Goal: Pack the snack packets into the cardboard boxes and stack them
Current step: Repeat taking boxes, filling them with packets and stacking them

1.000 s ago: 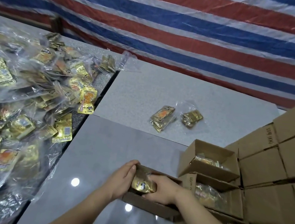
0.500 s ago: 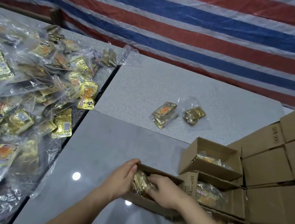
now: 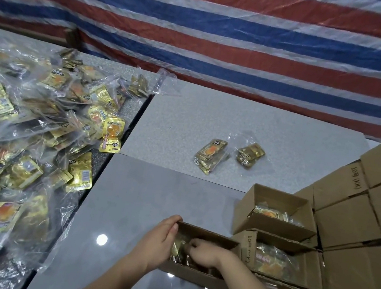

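While both hands work inside the open box (image 3: 203,275), the left hand (image 3: 159,240) curling over its rim and the right hand (image 3: 203,252) pinching a gold packet (image 3: 176,247), filled boxes (image 3: 277,228) stand stacked alongside and a large packet heap (image 3: 31,140) remains unpacked.

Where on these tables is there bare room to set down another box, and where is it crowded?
Free: the glossy grey tabletop between the packet heap and the open box, and the speckled table around the two loose bags. Crowded: the heap at left, the stacked cardboard boxes at right.
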Demonstrator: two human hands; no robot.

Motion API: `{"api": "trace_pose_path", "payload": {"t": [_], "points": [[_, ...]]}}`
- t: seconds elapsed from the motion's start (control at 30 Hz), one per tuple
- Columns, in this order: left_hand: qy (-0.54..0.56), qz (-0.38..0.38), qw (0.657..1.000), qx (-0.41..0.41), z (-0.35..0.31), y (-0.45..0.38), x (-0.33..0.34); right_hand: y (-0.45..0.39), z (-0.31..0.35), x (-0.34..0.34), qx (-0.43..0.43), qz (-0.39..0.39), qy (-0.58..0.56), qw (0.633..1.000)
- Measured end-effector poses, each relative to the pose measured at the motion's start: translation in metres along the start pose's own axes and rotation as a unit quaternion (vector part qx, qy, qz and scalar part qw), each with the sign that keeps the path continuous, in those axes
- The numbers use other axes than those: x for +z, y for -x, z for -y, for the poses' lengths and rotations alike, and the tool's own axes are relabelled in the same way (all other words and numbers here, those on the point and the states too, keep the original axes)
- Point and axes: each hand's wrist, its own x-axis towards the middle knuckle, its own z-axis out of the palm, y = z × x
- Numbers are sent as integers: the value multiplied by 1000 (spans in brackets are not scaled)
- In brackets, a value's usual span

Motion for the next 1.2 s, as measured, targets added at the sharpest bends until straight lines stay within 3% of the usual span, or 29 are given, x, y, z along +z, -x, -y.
{"api": "trace_pose_path", "payload": {"t": [0.13,0.23,0.43,0.63,0.83,0.97,1.2], "points": [[-25,21,999,10,-8,-1,-8,30,0,-13,-55,-7,12,998],[-15,-3,1000,2,-26,-19,-19,51,-2,-44,-92,-90,-117,985],[-65,-52,996,8,-75,-97,-32,39,-19,-125,-96,-332,-257,902],[-194,-30,981,-11,-94,-208,-18,-14,-37,-177,-53,-418,-326,846],[-347,-17,937,-24,-83,-313,22,-42,-52,-204,-107,-436,-377,810],[-370,-40,927,-40,-70,-347,51,-46,-55,-210,-136,-439,-397,794],[-389,-25,920,-48,-54,-342,50,-34,-44,-206,-123,-403,-412,808]]}}
